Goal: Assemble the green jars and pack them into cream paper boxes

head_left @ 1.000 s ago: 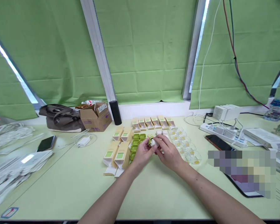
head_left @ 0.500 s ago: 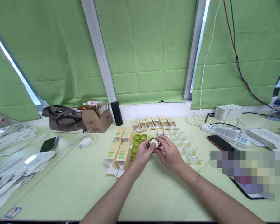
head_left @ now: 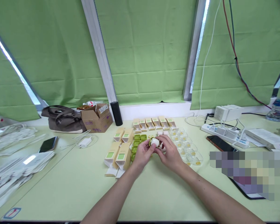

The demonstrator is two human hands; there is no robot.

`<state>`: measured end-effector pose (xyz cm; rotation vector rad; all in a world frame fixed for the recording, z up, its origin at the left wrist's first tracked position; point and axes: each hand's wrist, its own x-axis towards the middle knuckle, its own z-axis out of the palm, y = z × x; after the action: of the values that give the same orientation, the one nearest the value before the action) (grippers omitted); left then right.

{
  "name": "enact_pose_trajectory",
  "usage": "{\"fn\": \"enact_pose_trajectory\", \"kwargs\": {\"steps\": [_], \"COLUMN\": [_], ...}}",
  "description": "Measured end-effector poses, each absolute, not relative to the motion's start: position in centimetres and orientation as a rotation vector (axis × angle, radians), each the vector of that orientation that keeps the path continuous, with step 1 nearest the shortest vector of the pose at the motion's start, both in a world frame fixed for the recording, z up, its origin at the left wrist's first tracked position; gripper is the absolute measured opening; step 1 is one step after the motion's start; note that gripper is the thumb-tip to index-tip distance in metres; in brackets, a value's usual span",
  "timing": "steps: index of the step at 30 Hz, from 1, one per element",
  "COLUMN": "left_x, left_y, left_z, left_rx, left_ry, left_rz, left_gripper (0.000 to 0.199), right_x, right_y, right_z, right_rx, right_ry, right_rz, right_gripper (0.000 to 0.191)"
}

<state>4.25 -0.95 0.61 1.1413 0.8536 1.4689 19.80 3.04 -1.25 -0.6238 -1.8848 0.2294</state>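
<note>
Both hands at a small green case with a white piece in it, above the table [head_left: 158, 196].
Left hand [head_left: 143, 152]: grasping the green case [head_left: 150, 142], thumb against the white piece [head_left: 155, 142]. Right hand [head_left: 169, 151]: fingers curled at the case's right side, fingertips touching; firmness of grip can't be told. Left of left hand: green containers [head_left: 135, 143] in rows, then tan boxes [head_left: 122, 155] with green squares. Right of right hand: clear cups [head_left: 188, 151], yellow spots inside. Beyond both hands: row of smaller-looking tan boxes [head_left: 155, 123].
</note>
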Motion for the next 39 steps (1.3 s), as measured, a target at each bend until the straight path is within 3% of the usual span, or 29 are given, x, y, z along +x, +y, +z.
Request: {"fn": "enact_pose_trajectory", "kwargs": {"steps": [7, 13, 21, 29, 39], "left_x": [3.6, 3.5, 3.3, 3.1, 3.3], "left_y": [-1.4, -1.4, -2.5, -2.3, -1.9], "left_z": [1.0, 1.0, 1.5, 0.8, 0.7], "left_rx": [1.222, 1.523, 1.976, 2.204, 2.054], "left_ry": [0.779, 0.92, 1.077, 1.196, 1.341], "left_rz": [1.479, 1.702, 1.758, 1.652, 1.738], "left_gripper": [0.071, 0.058, 0.033, 0.047, 0.042], "right_x": [19.5, 19.4, 19.2, 19.4, 20.2], "right_y": [3.1, 3.5, 3.3, 2.6, 2.9], "right_z": [-0.8, -1.0, -0.5, 0.3, 0.2], "right_rx": [-0.597, -0.517, -0.499, -0.539, -0.491], "right_ry": [-1.656, -1.483, -1.333, -1.335, -1.307], "right_rz": [0.723, 1.087, 1.238, 1.352, 1.402], "right_gripper": [0.033, 0.048, 0.053, 0.052, 0.049]}}
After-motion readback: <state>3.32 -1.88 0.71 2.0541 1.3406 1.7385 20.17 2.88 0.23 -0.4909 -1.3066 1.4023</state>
